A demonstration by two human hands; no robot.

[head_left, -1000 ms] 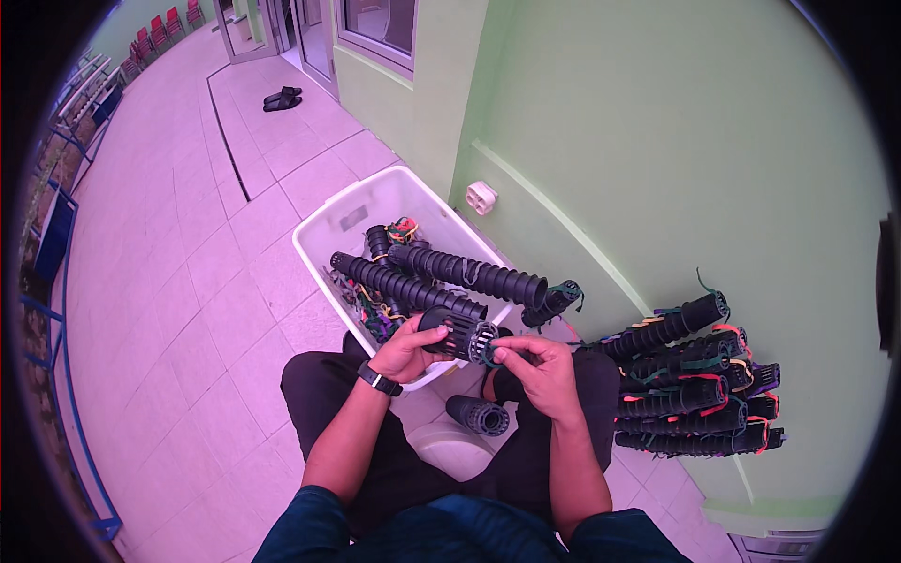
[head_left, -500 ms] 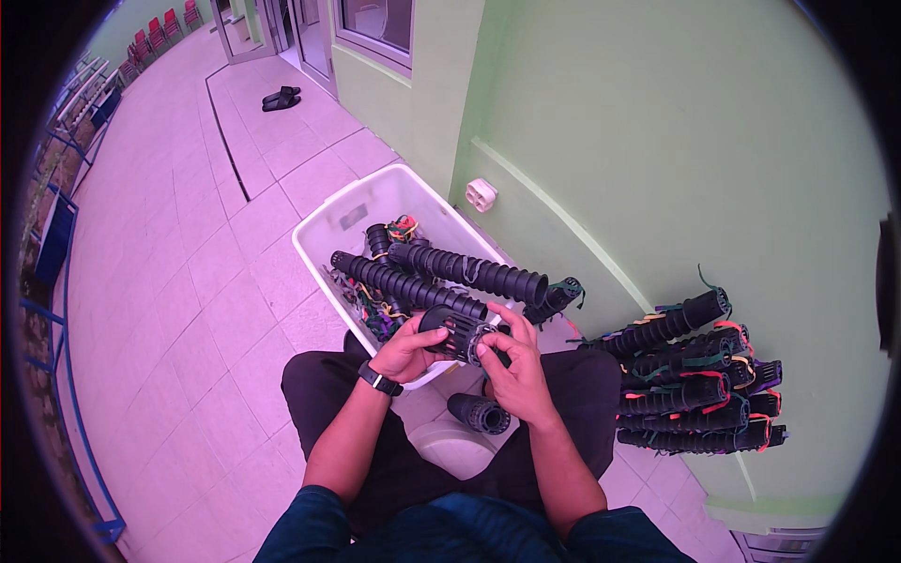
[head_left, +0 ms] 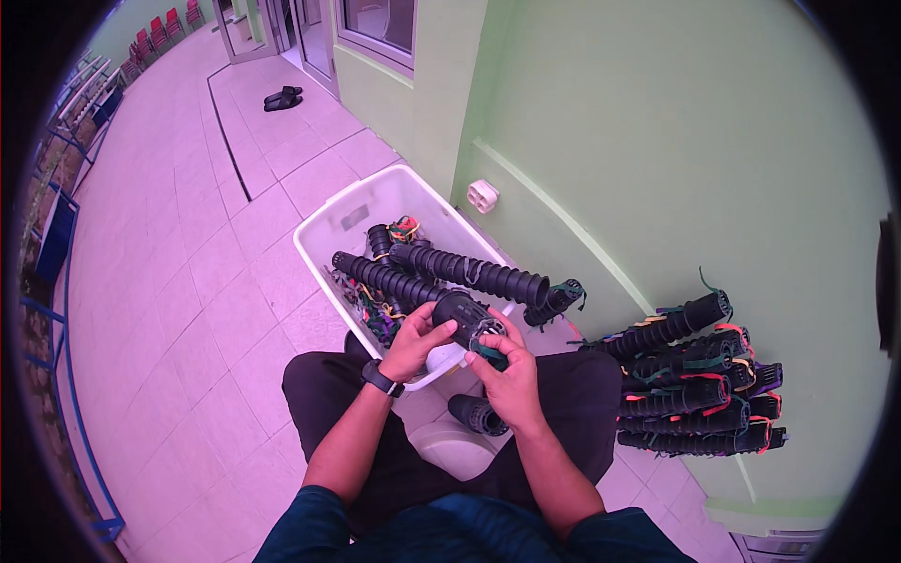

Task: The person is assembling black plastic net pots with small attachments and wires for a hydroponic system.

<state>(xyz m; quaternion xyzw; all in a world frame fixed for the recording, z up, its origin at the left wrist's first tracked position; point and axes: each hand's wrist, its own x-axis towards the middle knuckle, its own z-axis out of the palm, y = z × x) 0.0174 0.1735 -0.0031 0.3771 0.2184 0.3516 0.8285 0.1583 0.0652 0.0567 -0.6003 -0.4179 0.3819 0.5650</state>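
Note:
In front of me, over the near end of a white plastic tub (head_left: 314, 263), my left hand (head_left: 410, 349) is closed around a short black plastic tube (head_left: 454, 311). Slots ring the tube's right end. There my right hand (head_left: 508, 375) pinches a dark green strap (head_left: 494, 355), its fingers against the slotted end. How the strap runs inside the tube is hidden by the fingers. Below my hands, between my legs, lies another short black tube (head_left: 477, 414), its open end toward the right.
The tub holds long ribbed black tubes (head_left: 469, 270) and tangled coloured straps (head_left: 380, 324). Another black tube (head_left: 556, 302) lies just past its right side. Several strapped tubes (head_left: 694, 375) are stacked by the green wall (head_left: 676, 141) at right. Black sandals (head_left: 282, 98) lie farther off.
The tube has turned in my hands: its smoother side now shows where slots faced me, and it sits slightly higher. More green strap shows at my right fingers.

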